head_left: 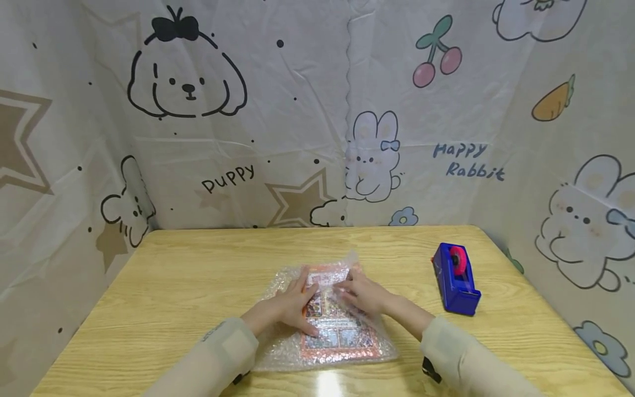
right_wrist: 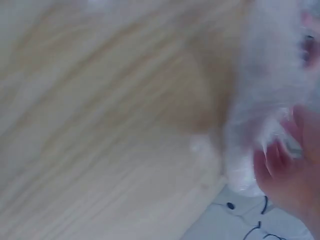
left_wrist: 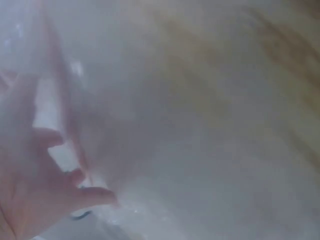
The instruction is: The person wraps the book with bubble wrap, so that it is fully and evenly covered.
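A flat orange-bordered printed item [head_left: 339, 337], with several small pictures on its face, lies on the table within a sheet of clear bubble wrap [head_left: 280, 353]. Whether it is a book or a thin box I cannot tell. My left hand [head_left: 292, 306] rests on its left side with fingers spread; the left wrist view shows that hand [left_wrist: 40, 185] blurred beside the item's edge. On the right, my right hand [head_left: 364, 292] pinches the bubble wrap over the item's upper right part. Its fingers curl at the wrap [right_wrist: 242, 150] in the right wrist view.
A blue tape dispenser [head_left: 458, 300] with a pink-red roll [head_left: 458, 260] stands on the right of the wood-grain table [head_left: 198, 275]. Printed cloth [head_left: 297, 71] with cartoon animals hangs behind and along both sides of the table.
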Demonstrator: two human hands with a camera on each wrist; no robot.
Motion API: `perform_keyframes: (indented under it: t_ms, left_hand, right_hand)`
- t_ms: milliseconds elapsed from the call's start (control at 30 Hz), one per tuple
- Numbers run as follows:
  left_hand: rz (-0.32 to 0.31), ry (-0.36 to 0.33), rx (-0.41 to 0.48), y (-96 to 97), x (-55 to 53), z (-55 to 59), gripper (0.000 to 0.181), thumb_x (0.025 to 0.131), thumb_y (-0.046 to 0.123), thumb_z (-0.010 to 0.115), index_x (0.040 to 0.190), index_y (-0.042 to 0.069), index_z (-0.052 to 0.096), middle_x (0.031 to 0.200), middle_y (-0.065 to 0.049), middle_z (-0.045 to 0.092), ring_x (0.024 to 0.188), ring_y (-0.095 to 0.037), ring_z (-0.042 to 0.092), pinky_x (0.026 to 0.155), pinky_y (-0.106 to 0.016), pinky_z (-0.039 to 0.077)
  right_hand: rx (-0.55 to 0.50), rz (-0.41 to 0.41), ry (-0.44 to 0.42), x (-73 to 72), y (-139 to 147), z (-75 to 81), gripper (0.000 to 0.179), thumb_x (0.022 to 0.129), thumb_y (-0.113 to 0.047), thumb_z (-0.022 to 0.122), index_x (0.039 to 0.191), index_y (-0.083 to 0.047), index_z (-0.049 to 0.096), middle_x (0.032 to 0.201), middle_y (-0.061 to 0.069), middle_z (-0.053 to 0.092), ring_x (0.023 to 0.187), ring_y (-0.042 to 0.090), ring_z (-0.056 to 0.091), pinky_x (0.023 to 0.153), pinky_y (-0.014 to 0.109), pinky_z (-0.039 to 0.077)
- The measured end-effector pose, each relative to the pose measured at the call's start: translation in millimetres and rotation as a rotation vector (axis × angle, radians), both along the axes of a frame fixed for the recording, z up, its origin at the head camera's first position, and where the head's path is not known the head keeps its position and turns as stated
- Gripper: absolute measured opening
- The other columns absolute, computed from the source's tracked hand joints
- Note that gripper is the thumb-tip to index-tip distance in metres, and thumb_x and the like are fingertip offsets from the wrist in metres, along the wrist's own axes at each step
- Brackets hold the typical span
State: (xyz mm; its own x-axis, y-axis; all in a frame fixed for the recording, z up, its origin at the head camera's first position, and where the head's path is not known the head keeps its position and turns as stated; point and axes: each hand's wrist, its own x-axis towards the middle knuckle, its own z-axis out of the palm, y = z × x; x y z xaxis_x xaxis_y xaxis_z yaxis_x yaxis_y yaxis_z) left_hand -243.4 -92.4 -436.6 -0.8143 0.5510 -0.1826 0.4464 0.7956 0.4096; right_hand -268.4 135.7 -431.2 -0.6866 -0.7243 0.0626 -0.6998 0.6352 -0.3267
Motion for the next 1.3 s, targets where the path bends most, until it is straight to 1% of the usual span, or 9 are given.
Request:
perform_keyframes:
  t_ms: [67, 133, 233, 367, 533, 733, 900, 1133, 1300]
  left_hand:
    - [-0.007, 0.01, -0.02, 0.5, -0.8, 0.4, 0.106, 0.066, 0.054, 0.074, 0.145, 0.008, 0.02, 0.15, -0.018, -0.014, 0.135, -0.043, 0.009, 0.094, -0.072, 0.019]
    - [-0.014, 0.021, -0.024, 0.6, -1.4, 0.3, 0.105, 0.066, 0.054, 0.073, 0.145, 0.007, 0.022, 0.151, -0.016, -0.012, 0.135, -0.043, 0.01, 0.093, -0.072, 0.021]
    - [-0.029, 0.036, -0.02, 0.6, -1.9, -0.2, 0.105, 0.066, 0.055, 0.074, 0.144, 0.007, 0.023, 0.153, -0.012, -0.009, 0.136, -0.039, 0.011, 0.093, -0.072, 0.022]
    - [-0.045, 0.019, -0.011, 1.6, -2.0, -2.0, 0.106, 0.066, 0.056, 0.073, 0.145, 0.007, 0.021, 0.154, -0.006, -0.004, 0.137, -0.035, 0.007, 0.094, -0.072, 0.02]
    - [-0.051, -0.008, -0.004, 3.4, -2.4, -4.6, 0.107, 0.067, 0.057, 0.071, 0.146, 0.008, 0.019, 0.154, -0.003, 0.005, 0.138, -0.035, 0.004, 0.095, -0.072, 0.018]
    - [-0.024, -0.008, -0.016, -0.5, -7.1, -3.5, 0.108, 0.066, 0.059, 0.071, 0.146, 0.01, 0.018, 0.154, -0.003, 0.007, 0.139, -0.033, 0.003, 0.095, -0.071, 0.019]
    - [-0.021, -0.022, -0.014, -3.2, -5.4, -3.1, 0.107, 0.067, 0.059, 0.07, 0.146, 0.01, 0.017, 0.154, -0.003, 0.007, 0.139, -0.033, 0.001, 0.096, -0.071, 0.018]
    - [-0.034, -0.045, -0.017, -5.6, -5.1, -1.7, 0.104, 0.07, 0.058, 0.068, 0.147, 0.011, 0.014, 0.154, -0.003, 0.002, 0.139, -0.031, -0.004, 0.098, -0.07, 0.015]
    - [-0.068, -0.095, -0.029, -6.7, -2.9, 6.6, 0.094, 0.077, 0.051, 0.065, 0.146, 0.01, 0.016, 0.154, -0.007, -0.001, 0.139, -0.031, -0.007, 0.101, -0.068, 0.01]
  right_hand:
    - [-0.021, -0.013, 0.11, -3.5, 3, -4.3, 0.05, 0.088, -0.022, 0.059, 0.13, 0.002, 0.046, 0.12, 0.025, 0.042, 0.102, 0.032, 0.047, 0.083, 0.043, 0.046]
    - [-0.005, -0.025, 0.143, -7.1, 6, -7.7, 0.067, 0.085, -0.029, 0.062, 0.138, 0.002, 0.034, 0.139, 0.03, 0.024, 0.124, 0.042, 0.031, 0.096, 0.055, 0.035]
    - [0.033, -0.026, 0.037, -12.6, 10, -10.3, 0.084, 0.084, -0.04, 0.06, 0.143, 0.002, 0.019, 0.148, 0.027, 0.004, 0.135, 0.044, 0.006, 0.103, 0.064, 0.013]
    - [0.105, -0.04, -0.088, -20.3, 11, -10.3, 0.091, 0.084, -0.049, 0.057, 0.145, 0.0, 0.012, 0.15, 0.023, 0.0, 0.137, 0.041, -0.003, 0.103, 0.066, 0.003]
    - [0.195, -0.073, -0.157, -24.3, 8, -12.1, 0.101, 0.079, -0.059, 0.058, 0.146, -0.003, 0.006, 0.151, 0.018, -0.006, 0.137, 0.036, -0.009, 0.105, 0.062, -0.002]
    - [0.249, -0.041, -0.059, -13.1, -1, -15.2, 0.098, 0.082, -0.061, 0.051, 0.145, 0.001, 0.007, 0.15, 0.023, -0.007, 0.136, 0.039, -0.009, 0.107, 0.058, -0.001]
    - [0.24, 0.007, -0.037, 1.2, -3, -23.6, 0.098, 0.084, -0.062, 0.046, 0.144, 0.004, 0.006, 0.149, 0.024, -0.008, 0.135, 0.042, -0.009, 0.108, 0.055, -0.001]
    - [0.225, -0.021, -0.014, 4.5, -6, -26.2, 0.098, 0.084, -0.063, 0.045, 0.144, 0.003, 0.005, 0.15, 0.022, -0.007, 0.136, 0.04, -0.009, 0.109, 0.054, -0.001]
    - [0.237, -0.026, -0.013, 5.9, -2, -26.0, 0.097, 0.085, -0.062, 0.045, 0.144, 0.003, 0.005, 0.15, 0.022, -0.006, 0.136, 0.04, -0.008, 0.109, 0.054, -0.001]
